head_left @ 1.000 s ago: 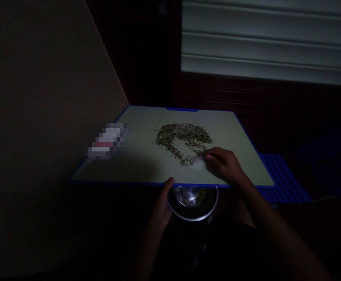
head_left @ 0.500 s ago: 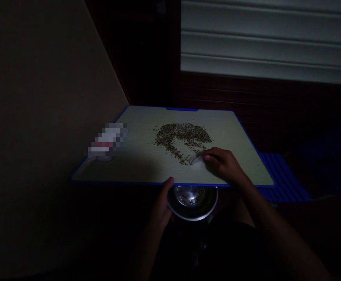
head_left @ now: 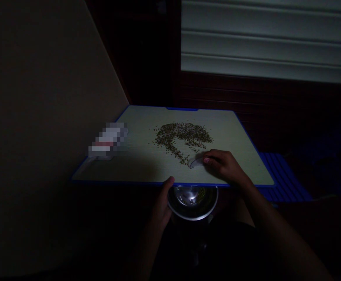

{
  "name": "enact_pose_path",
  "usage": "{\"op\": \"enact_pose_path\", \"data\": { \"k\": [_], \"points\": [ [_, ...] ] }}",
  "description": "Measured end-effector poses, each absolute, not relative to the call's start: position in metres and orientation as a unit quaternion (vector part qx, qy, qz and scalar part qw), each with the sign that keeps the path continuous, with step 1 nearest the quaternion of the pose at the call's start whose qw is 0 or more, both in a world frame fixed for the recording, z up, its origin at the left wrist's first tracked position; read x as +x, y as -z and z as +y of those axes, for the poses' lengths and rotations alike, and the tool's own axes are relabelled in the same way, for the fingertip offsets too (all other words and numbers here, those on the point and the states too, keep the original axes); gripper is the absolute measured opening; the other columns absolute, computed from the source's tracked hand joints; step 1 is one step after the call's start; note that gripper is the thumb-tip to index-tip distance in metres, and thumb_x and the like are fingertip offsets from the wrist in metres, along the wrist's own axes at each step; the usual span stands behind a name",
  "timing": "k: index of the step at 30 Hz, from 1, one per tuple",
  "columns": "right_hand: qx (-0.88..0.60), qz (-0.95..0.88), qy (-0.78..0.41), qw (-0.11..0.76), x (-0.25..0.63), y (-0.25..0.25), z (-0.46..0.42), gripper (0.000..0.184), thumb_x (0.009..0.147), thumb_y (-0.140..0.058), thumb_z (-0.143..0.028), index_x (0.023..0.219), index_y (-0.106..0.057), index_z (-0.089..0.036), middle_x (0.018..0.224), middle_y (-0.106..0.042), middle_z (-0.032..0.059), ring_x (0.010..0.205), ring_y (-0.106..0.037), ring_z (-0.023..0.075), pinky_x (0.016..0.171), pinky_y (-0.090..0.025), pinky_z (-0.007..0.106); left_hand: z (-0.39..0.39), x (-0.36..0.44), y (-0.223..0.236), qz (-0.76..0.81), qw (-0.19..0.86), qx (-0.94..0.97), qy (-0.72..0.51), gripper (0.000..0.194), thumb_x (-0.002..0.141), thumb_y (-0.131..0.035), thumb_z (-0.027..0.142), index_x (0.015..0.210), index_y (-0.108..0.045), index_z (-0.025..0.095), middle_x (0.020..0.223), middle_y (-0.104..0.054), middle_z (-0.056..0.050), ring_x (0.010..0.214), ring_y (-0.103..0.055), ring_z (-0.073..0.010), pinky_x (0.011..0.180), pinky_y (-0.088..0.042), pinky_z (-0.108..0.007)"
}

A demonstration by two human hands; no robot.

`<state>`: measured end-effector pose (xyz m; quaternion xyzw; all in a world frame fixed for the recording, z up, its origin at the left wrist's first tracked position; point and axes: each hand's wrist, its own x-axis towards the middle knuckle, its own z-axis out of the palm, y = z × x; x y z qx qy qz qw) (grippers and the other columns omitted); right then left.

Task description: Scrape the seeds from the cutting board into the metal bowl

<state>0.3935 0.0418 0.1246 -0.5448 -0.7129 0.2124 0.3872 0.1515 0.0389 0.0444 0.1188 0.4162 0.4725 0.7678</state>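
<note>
Small dark seeds or beans (head_left: 184, 132) lie scattered in a curved patch on a pale board (head_left: 141, 164) with a blue rim. My right hand (head_left: 223, 164) pinches a thin, curved, translucent piece (head_left: 197, 160); its exact kind is unclear. That piece touches the board at the near tail of the patch, beside a few grains. Below the board's near edge is a shiny metal bowl (head_left: 196, 217), partly hidden by the board, with some grains inside. My left hand (head_left: 163, 205) grips the bowl's left side, its thumb up by the board's edge.
A blurred white and red packet (head_left: 107, 140) lies at the board's left edge, near a pale wall (head_left: 47, 97). Blue striped fabric (head_left: 284, 177) shows beyond the right edge. White slats (head_left: 264, 43) are at the back. The room is very dim.
My right hand has drawn the translucent piece slightly toward me, with a few grains at its edge. My left hand and the bowl have stayed put.
</note>
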Motion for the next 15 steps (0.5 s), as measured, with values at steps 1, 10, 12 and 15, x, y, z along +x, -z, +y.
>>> {"op": "enact_pose_path", "data": {
  "k": [1, 10, 12, 15],
  "points": [
    [-0.543, -0.714, -0.216, 0.385, 0.3938, -0.1244, 0.0417, 0.022, 0.097, -0.061, -0.036, 0.105, -0.076, -0.023, 0.102, -0.078, 0.0058, 0.091, -0.071, 0.0212, 0.081, -0.053, 0.035, 0.0387, 0.1514, -0.0449, 0.412, 0.769, 0.120, -0.474, 0.043, 0.083, -0.078, 0.029, 0.123, -0.070, 0.014, 0.117, -0.076, -0.011, 0.116, -0.069, -0.0283, 0.105, -0.052, -0.040],
    [-0.534, -0.723, -0.232, 0.373, 0.3931, -0.1245, 0.0410, 0.023, 0.095, -0.061, -0.039, 0.101, -0.077, -0.024, 0.095, -0.078, 0.0039, 0.083, -0.070, 0.0193, 0.074, -0.054, 0.032, 0.0377, 0.1505, -0.0459, 0.413, 0.766, 0.133, -0.475, 0.046, 0.081, -0.080, 0.030, 0.123, -0.069, 0.014, 0.118, -0.076, -0.012, 0.119, -0.067, -0.0288, 0.107, -0.050, -0.041],
    [-0.551, -0.712, -0.220, 0.375, 0.3928, -0.1247, 0.0409, 0.023, 0.095, -0.060, -0.038, 0.096, -0.076, -0.022, 0.090, -0.077, 0.0039, 0.078, -0.069, 0.0189, 0.070, -0.052, 0.031, 0.0379, 0.1502, -0.0453, 0.411, 0.772, 0.134, -0.467, 0.044, 0.082, -0.080, 0.031, 0.120, -0.070, 0.014, 0.120, -0.075, -0.013, 0.119, -0.067, -0.0293, 0.107, -0.051, -0.042],
    [-0.573, -0.704, -0.190, 0.374, 0.3939, -0.1244, 0.0414, 0.021, 0.092, -0.059, -0.033, 0.087, -0.074, -0.019, 0.078, -0.074, 0.0024, 0.068, -0.064, 0.0170, 0.063, -0.047, 0.028, 0.0384, 0.1503, -0.0440, 0.410, 0.778, 0.128, -0.459, 0.040, 0.082, -0.079, 0.034, 0.116, -0.072, 0.013, 0.119, -0.076, -0.013, 0.118, -0.068, -0.0300, 0.106, -0.051, -0.042]
  ]
}}
